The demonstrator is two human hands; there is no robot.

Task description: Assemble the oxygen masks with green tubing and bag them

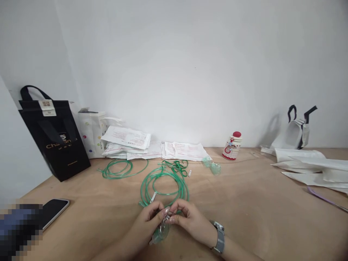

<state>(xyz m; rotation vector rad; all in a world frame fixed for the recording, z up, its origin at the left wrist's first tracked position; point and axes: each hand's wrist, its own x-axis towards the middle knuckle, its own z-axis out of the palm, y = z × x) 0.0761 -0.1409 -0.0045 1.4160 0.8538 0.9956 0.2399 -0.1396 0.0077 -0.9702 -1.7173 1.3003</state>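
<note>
Both my hands meet at the near middle of the wooden table [244, 203]. My left hand [148, 219] and my right hand [187, 217] pinch a small clear green mask piece [161, 232] between their fingertips, where a coil of green tubing [163, 185] ends. My right wrist wears a grey watch [219, 237]. The coil lies just beyond my fingers. A second green tubing coil [119, 169] lies farther back to the left, and another clear green mask [213, 166] sits behind the coil to the right.
A black paper bag [54, 137] and a white dotted bag [92, 134] stand at the back left beside stacked paper packets [152, 146]. A red-capped bottle [232, 146] stands by the wall. White bags [307, 163] lie right. A phone [54, 210] lies near left.
</note>
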